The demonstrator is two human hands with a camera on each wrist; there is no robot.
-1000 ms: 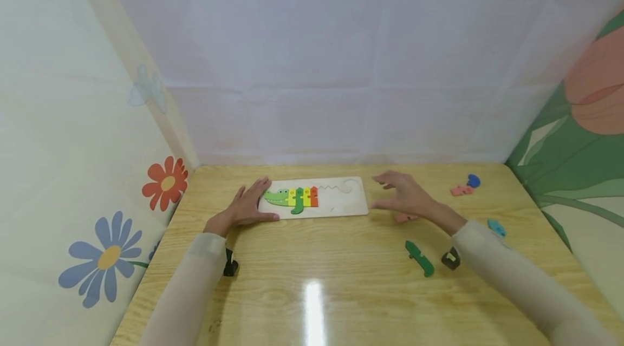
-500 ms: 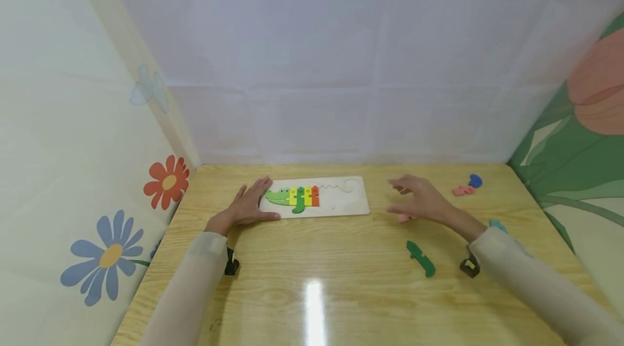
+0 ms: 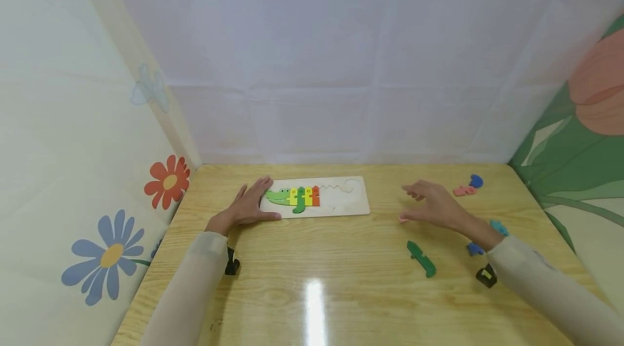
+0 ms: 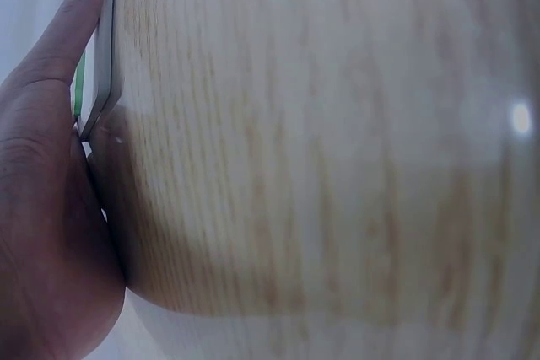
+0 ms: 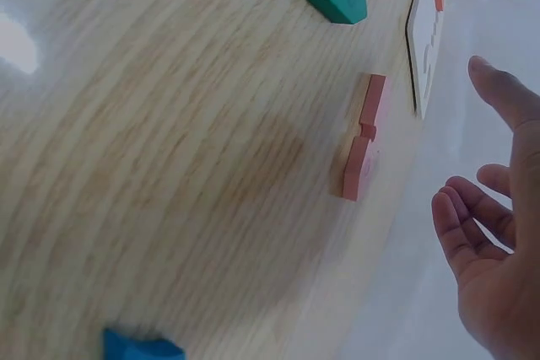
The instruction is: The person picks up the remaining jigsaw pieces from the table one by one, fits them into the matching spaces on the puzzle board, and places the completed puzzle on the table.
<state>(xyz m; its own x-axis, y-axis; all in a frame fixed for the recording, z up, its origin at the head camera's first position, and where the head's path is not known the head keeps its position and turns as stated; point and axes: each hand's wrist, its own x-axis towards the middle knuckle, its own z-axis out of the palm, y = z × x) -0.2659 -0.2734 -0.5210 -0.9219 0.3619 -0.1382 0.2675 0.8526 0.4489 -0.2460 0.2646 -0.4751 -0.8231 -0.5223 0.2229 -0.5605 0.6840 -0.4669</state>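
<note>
A pale wooden puzzle board (image 3: 347, 206) lies towards the back of the table. Its left part carries a green crocodile head (image 3: 277, 197) and yellow, green and orange body pieces; a curled tail outline marks the bare right part. My left hand (image 3: 245, 207) rests at the board's left end, thumb along the near edge, fingers extended at the far corner. My right hand (image 3: 435, 208) hovers right of the board with nothing in it, thumb apart from loosely bent fingers. Below it lies a pink puzzle piece (image 5: 363, 145), mostly hidden by the hand in the head view.
A long dark green piece (image 3: 421, 259) lies nearer the front. Further right are a teal piece (image 3: 499, 227), a blue piece (image 3: 475, 249) beside the right wrist, a coral-pink piece (image 3: 465, 190) and a dark blue piece (image 3: 476, 181). A white cloth wall stands behind the table.
My right hand has moved right, away from the board's right end, and its fingers have drawn in a little. A blue piece now shows beside the right wrist. The left hand stays put.
</note>
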